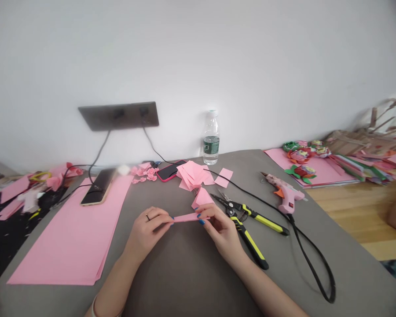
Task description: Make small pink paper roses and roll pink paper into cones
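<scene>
Between my two hands a narrow strip of pink paper (185, 218) is stretched level just above the grey table. My left hand (151, 229) pinches its left end, thumb and fingers closed on it. At the other end my right hand (219, 222), with blue nails, pinches the strip too. Right behind it stands a folded pink paper piece (202, 199). Farther back lies a loose pile of pink paper squares (193, 174). Pliers with black and yellow handles (251, 220) lie spread beside my right hand.
A pink glue gun (287, 196) with a looping black cord rests at the right. Large pink sheets (69, 246) lie left, under a phone (99, 187). Behind are a red-edged phone (170, 171), small curled paper pieces (145, 172), a water bottle (211, 138) and paper flowers (302, 155).
</scene>
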Demonstrator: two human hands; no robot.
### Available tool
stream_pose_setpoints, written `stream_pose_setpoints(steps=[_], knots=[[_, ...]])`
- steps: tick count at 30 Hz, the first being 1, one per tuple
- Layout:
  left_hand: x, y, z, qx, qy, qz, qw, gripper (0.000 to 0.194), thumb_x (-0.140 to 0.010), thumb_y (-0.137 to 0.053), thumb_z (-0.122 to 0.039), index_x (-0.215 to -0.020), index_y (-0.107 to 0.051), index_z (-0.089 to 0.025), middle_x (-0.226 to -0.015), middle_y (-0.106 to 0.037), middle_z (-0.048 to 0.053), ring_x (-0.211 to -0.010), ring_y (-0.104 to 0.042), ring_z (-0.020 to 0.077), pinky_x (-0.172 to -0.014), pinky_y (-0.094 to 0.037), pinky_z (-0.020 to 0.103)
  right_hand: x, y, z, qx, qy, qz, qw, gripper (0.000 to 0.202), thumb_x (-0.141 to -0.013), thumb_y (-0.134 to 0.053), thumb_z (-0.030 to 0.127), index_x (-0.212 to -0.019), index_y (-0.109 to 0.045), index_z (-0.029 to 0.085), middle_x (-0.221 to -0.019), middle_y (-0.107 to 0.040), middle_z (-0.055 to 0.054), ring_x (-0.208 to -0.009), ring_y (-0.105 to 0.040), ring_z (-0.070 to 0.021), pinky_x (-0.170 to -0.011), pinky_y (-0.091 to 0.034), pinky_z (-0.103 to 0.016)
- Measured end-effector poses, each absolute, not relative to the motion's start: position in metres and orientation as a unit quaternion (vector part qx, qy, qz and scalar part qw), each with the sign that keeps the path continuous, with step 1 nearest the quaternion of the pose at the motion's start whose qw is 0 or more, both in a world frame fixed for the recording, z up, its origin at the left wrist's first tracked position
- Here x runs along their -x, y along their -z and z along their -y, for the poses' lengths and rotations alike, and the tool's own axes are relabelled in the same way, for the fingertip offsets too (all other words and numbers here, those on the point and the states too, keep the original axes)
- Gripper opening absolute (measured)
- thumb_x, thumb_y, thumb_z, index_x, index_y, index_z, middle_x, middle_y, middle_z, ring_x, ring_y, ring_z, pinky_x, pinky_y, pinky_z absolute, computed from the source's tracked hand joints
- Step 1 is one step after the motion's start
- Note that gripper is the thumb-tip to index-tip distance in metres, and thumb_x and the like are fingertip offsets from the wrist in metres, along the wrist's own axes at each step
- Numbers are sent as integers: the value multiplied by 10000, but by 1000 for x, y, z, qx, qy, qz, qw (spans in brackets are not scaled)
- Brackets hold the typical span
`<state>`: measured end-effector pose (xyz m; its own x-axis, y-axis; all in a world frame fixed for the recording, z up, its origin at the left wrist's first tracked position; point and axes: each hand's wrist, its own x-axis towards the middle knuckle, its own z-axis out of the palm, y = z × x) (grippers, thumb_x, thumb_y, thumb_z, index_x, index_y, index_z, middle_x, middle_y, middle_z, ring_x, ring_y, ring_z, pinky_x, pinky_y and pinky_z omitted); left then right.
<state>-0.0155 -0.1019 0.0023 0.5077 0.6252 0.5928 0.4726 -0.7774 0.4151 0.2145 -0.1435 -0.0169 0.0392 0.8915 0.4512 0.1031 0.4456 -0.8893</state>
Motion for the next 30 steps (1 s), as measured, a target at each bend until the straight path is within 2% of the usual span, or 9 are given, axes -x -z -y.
stream_pose_setpoints(steps=[9,15,20,24,30], knots=[[12,-6,106,-866,-372,-327,73,176,-930,-532,-87,-917,-644,-222,-843,-671,26,-798,-614,169,-744,-499,302,-213,18,143,408,-344,602,594,150,-948,-589,314,-838,-648,231,-926,-679,-75,-903,-627,-227,-784,-490,-341],[10,-5,107,-862,-381,-327,67,173,-935,-523,-96,-942,-637,-225,-869,-666,30,-812,-628,170,-762,-509,305,-210,13,145,407,-382,611,562,164,-964,-553,324,-869,-636,220,-900,-679,-74,-807,-656,-208,-685,-514,-307],[11,-3,108,-861,-363,-351,62,176,-954,-494,-117,-967,-633,-225,-947,-695,48,-868,-669,182,-799,-523,311,-208,13,145,427,-307,646,553,151,-971,-514,279,-894,-633,227,-895,-671,-82,-903,-648,-236,-779,-511,-347],[10,0,110,-862,-341,-367,69,149,-959,-494,-124,-989,-604,-219,-1034,-720,58,-875,-702,180,-799,-537,299,-209,17,144,424,-300,639,568,130,-970,-512,250,-906,-625,236,-927,-668,-81,-944,-640,-239,-822,-501,-356],[8,1,111,-872,-337,-349,65,182,-969,-488,-138,-1038,-638,-216,-902,-749,37,-792,-721,168,-708,-540,257,-210,21,146,444,-298,615,579,127,-977,-499,254,-971,-626,241,-965,-668,-73,-952,-628,-233,-835,-493,-343]])
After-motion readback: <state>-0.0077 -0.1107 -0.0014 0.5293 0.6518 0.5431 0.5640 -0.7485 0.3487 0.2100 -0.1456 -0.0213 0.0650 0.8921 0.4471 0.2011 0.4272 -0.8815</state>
